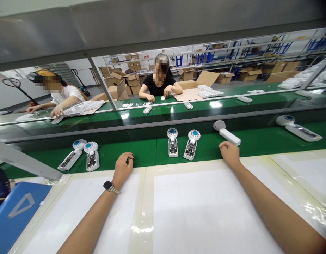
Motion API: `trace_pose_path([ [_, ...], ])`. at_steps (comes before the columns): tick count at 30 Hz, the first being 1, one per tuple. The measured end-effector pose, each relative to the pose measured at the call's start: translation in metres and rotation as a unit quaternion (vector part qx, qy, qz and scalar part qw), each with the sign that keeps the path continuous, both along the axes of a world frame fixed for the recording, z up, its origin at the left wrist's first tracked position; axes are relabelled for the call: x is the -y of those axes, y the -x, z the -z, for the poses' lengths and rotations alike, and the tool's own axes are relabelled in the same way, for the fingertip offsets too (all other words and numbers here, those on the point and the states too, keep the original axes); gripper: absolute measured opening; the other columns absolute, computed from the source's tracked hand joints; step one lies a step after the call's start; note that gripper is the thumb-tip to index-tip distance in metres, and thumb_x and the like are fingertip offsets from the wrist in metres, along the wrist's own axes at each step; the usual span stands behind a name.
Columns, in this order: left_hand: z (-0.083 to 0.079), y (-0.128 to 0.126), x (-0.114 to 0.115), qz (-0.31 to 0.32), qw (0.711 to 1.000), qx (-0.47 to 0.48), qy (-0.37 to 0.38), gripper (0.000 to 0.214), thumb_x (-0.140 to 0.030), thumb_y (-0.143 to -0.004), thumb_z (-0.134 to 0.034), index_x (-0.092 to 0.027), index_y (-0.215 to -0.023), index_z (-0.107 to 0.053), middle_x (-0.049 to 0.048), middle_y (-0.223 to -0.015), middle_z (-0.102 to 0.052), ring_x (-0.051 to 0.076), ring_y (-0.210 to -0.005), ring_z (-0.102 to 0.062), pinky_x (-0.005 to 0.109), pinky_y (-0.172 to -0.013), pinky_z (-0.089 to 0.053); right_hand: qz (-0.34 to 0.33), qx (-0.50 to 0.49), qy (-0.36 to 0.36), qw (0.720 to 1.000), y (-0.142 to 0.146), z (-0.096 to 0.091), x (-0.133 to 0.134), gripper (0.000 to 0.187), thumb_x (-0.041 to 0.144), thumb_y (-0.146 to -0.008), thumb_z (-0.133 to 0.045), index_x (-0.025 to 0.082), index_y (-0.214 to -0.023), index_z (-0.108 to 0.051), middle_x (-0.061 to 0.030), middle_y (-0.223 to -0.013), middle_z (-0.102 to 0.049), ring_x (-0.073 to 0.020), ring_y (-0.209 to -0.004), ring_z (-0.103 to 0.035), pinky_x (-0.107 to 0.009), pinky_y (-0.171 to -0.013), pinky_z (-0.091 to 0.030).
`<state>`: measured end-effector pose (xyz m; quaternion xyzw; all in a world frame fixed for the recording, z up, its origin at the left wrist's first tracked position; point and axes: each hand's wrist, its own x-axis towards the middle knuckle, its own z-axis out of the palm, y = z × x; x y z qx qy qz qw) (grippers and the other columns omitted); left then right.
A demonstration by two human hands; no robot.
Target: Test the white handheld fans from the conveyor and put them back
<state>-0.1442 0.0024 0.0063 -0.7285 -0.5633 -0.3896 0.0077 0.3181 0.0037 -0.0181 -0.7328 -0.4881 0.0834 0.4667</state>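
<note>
My left hand (123, 167) hovers at the near edge of the green belt, fingers loosely curled, a gap showing by the thumb, nothing visible in it. My right hand (229, 153) is closed, its fingers bent inward with nothing visible in them. Just beyond it lies a white round-headed device (229, 137), back side up; whether they touch I cannot tell. Between my hands lie two similar devices, a left one (172, 144) and a right one (191, 145), with blue discs and exposed circuit boards. Two more, an outer one (72, 155) and an inner one (91, 157), rest left of my left hand.
Another open device (299, 128) lies far right on the belt (141, 155). A white worktop (191, 204) spans the front, a blue folder-like panel (22, 211) at its left. Beyond a metal rail, two people handle white parts; cartons (205, 78) stand near them. A slanted post (25, 158) rises left.
</note>
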Motion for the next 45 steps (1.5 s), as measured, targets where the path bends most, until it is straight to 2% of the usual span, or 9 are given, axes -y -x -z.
trace_pose_path([
  [6,-0.001,-0.001,0.001,-0.002,1.0,-0.002,0.001,0.014,-0.017,-0.076,-0.041,-0.017,-0.072,-0.055,0.0086,-0.092,-0.063,0.02,-0.087,-0.059,0.035,-0.084,-0.045,0.08,0.02,-0.107,0.991,-0.002,0.001,-0.003,0.041,0.018,-0.068,-0.041,0.011,-0.107,-0.048,-0.0159,-0.106,-0.054,-0.0272,-0.098,-0.051,-0.042,-0.086,-0.039],
  [10,0.0,-0.001,0.0,0.001,1.0,-0.004,-0.004,0.014,-0.016,-0.076,-0.041,-0.017,-0.073,-0.055,0.0086,-0.091,-0.063,0.02,-0.087,-0.059,0.035,-0.083,-0.045,0.098,0.031,-0.07,0.992,-0.006,0.003,-0.006,0.046,0.022,-0.073,-0.042,0.006,-0.116,-0.046,-0.0218,-0.117,-0.048,-0.0335,-0.113,-0.041,-0.05,-0.094,-0.031],
  [15,0.0,-0.001,0.001,-0.001,1.0,-0.004,-0.001,0.014,-0.015,-0.076,-0.041,-0.017,-0.073,-0.055,0.0088,-0.091,-0.063,0.02,-0.087,-0.059,0.035,-0.083,-0.045,0.064,0.007,-0.042,0.997,-0.01,0.005,-0.008,0.037,0.032,-0.078,-0.04,0.009,-0.102,-0.057,-0.0181,-0.1,-0.059,-0.0303,-0.095,-0.053,-0.047,-0.086,-0.038],
  [21,-0.001,-0.002,0.001,0.005,1.0,0.0,0.008,0.015,-0.015,-0.077,-0.04,-0.017,-0.074,-0.055,0.0087,-0.092,-0.062,0.02,-0.088,-0.059,0.035,-0.083,-0.045,0.01,-0.015,-0.033,0.999,-0.006,0.005,-0.013,0.036,0.047,-0.07,-0.055,0.014,-0.08,-0.06,-0.0128,-0.087,-0.063,-0.0236,-0.076,-0.059,-0.036,-0.073,-0.046],
  [25,0.0,-0.004,0.002,0.011,1.0,-0.006,0.014,0.015,-0.015,-0.077,-0.04,-0.018,-0.074,-0.054,0.0081,-0.093,-0.062,0.02,-0.088,-0.058,0.035,-0.084,-0.044,-0.012,-0.05,0.034,0.998,0.011,0.002,-0.022,0.052,0.055,-0.061,-0.064,0.015,-0.094,-0.057,-0.0126,-0.093,-0.064,-0.0252,-0.08,-0.06,-0.034,-0.069,-0.045],
  [31,-0.002,-0.008,0.004,0.018,0.999,-0.007,0.028,0.016,-0.016,-0.079,-0.039,-0.018,-0.084,-0.054,0.0083,-0.095,-0.061,0.02,-0.09,-0.058,0.036,-0.085,-0.044,-0.021,-0.141,0.042,0.989,0.036,0.0,-0.038,0.04,0.046,-0.052,-0.071,0.017,-0.077,-0.061,-0.0115,-0.078,-0.063,-0.0314,-0.087,-0.058,-0.038,-0.073,-0.042],
  [37,-0.006,-0.015,0.004,0.036,0.992,0.036,0.112,0.025,-0.033,-0.084,-0.041,-0.016,-0.1,-0.052,0.0089,-0.094,-0.061,0.019,-0.081,-0.06,0.034,-0.075,-0.047,-0.088,-0.299,-0.042,0.949,0.035,-0.001,-0.036,0.05,0.055,-0.064,-0.06,0.015,-0.092,-0.059,-0.0078,-0.079,-0.063,-0.0221,-0.072,-0.061,-0.034,-0.062,-0.049],
  [42,-0.008,-0.041,-0.001,0.027,0.984,0.067,0.165,0.046,-0.04,-0.084,-0.041,-0.013,-0.12,-0.034,0.0147,-0.112,-0.055,0.02,-0.088,-0.059,0.034,-0.079,-0.045,-0.19,-0.387,-0.083,0.899,0.044,-0.01,-0.021,0.064,0.04,-0.047,-0.08,0.019,-0.102,-0.054,-0.0027,-0.085,-0.065,-0.0189,-0.074,-0.063,-0.031,-0.065,-0.052],
  [45,-0.011,-0.057,-0.014,-0.031,0.976,0.054,0.208,0.055,-0.041,-0.082,-0.044,-0.01,-0.125,-0.027,0.0177,-0.111,-0.056,0.024,-0.093,-0.059,0.035,-0.08,-0.042,-0.232,-0.421,-0.077,0.873,0.053,-0.015,-0.012,0.067,0.035,-0.05,-0.081,0.023,-0.109,-0.05,-0.0013,-0.087,-0.065,-0.0176,-0.07,-0.063,-0.029,-0.061,-0.053],
])
